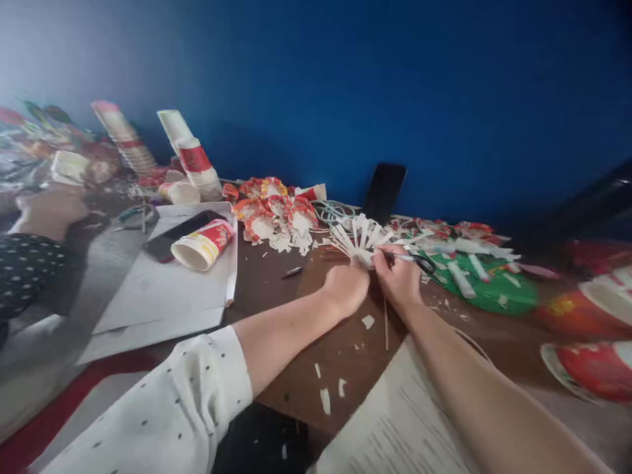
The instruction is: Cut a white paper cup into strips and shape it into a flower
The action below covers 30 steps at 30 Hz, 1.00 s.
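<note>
A white paper cup cut into fanned-out strips [359, 236] is held between my two hands at the middle of the table. My left hand [348, 286] is closed on its near left side. My right hand [399, 280] is closed at its right side, gripping a pair of scissors [422, 262] whose black handle sticks out to the right. The scissor blades are mostly hidden by my fingers. A thin stick [386, 322] lies on the table below my hands, beside a scrap of white paper [368, 322].
Red-and-white cut cups [276, 207] are heaped behind. A phone [385, 191] leans on the blue wall. Left are a paper cup [202, 245], another phone [170, 236] and cup stacks [197, 164]. A green disc [494, 289] bears scraps. Another person's sleeve [29, 270] shows far left.
</note>
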### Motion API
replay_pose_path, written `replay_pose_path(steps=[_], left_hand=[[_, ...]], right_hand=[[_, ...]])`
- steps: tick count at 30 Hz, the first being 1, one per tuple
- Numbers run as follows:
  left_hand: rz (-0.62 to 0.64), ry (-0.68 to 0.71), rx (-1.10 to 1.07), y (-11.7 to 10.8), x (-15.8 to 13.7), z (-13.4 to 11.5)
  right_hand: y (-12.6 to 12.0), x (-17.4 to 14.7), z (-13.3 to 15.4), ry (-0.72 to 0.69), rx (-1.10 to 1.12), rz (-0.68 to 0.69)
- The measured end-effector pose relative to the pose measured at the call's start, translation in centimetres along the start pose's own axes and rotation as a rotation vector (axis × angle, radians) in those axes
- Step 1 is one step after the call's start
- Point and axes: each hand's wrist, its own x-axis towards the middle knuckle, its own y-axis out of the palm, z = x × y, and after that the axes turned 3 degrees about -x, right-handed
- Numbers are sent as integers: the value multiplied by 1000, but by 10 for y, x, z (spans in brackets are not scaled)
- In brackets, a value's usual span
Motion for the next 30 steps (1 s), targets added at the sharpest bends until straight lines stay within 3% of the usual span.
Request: replay_pose_path(steps=[5, 17, 30], left_hand=[[-9, 12, 26, -3, -3, -3], [-6, 16, 36, -2, -3, -2], [2, 2, 18, -7, -4, -3]], right_hand=[[-3, 2, -6, 18, -12, -89], [-8, -1, 0, 78, -93, 14], [-8, 0, 0, 107, -180, 23]])
